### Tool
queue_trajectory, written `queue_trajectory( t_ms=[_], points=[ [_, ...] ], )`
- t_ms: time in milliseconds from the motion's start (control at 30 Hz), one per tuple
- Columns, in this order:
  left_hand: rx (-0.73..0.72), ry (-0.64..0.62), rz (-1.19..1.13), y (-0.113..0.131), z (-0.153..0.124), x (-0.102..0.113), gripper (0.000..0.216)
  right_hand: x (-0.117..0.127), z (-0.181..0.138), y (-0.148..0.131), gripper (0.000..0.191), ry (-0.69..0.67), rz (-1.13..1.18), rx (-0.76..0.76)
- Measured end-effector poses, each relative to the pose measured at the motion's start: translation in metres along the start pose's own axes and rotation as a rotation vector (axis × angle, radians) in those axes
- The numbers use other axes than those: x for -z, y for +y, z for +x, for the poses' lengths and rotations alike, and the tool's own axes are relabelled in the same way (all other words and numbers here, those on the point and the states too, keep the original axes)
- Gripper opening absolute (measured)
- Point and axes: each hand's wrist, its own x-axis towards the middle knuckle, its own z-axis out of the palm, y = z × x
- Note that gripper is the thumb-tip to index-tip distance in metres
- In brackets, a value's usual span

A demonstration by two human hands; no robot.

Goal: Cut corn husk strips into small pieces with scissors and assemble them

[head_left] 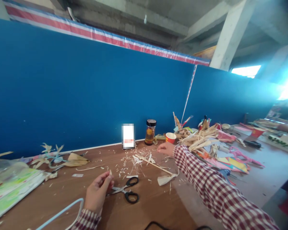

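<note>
My left hand (pixel 98 190) is closed in a pinch near the table's front, with the tip of a small pale strip (pixel 110 172) showing between thumb and forefinger. Just right of it lies a pair of black-handled scissors (pixel 123 190), its near blade partly hidden by that hand. Stretched out to the far right, my right hand (pixel 166 149) is just in front of a red paper cup (pixel 171 138). Its fingers are bent together; whatever they pinch is too small to make out. Pale cut strips (pixel 144 159) and scraps lie between the hands, beside a dried husk piece (pixel 165 179).
A lidded jar of dark liquid (pixel 150 132) stands by the blue partition (pixel 86 89), beside a blurred white object (pixel 128 136). Dried husks (pixel 201 137), coloured paper and pink scissors (pixel 242 156) crowd the right. At left are husk flowers (pixel 49 155) and a green-white board (pixel 16 188).
</note>
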Motion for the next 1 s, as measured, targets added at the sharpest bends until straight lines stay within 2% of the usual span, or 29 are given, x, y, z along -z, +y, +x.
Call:
queue_trajectory(
  t_ms=[100,200,267,400,533,600,700,833,1000],
  points=[
    [-0.008,-0.002,-0.010,-0.001,0.000,0.001,0.048,0.004,0.001,-0.008,0.019,-0.121,0.107,0.007],
    [-0.085,-0.013,-0.002,-0.001,-0.001,0.001,0.048,-0.001,0.000,-0.019,0.021,-0.150,0.228,0.029],
    [-0.121,-0.037,0.001,0.002,-0.004,-0.001,0.049,-0.013,-0.004,-0.030,0.022,-0.169,0.301,0.048],
    [-0.080,-0.041,-0.098,0.013,-0.007,-0.003,0.043,-0.062,-0.031,-0.066,0.019,-0.263,0.414,0.096],
    [-0.068,-0.011,-0.241,0.021,-0.002,0.001,0.034,-0.123,-0.078,-0.096,0.016,-0.461,0.519,0.105],
    [-0.042,0.010,-0.308,0.022,0.003,0.005,0.028,-0.145,-0.095,-0.099,0.016,-0.508,0.453,0.068],
    [-0.019,0.044,-0.364,0.023,0.009,0.011,0.022,-0.163,-0.103,-0.093,0.021,-0.538,0.342,0.089],
    [-0.014,0.073,-0.410,0.026,0.014,0.016,0.030,-0.167,-0.098,-0.083,0.023,-0.543,0.225,0.130],
    [0.053,0.073,-0.394,0.030,0.014,0.018,0.013,-0.169,-0.097,-0.077,0.024,-0.528,0.101,0.187]
  ],
)
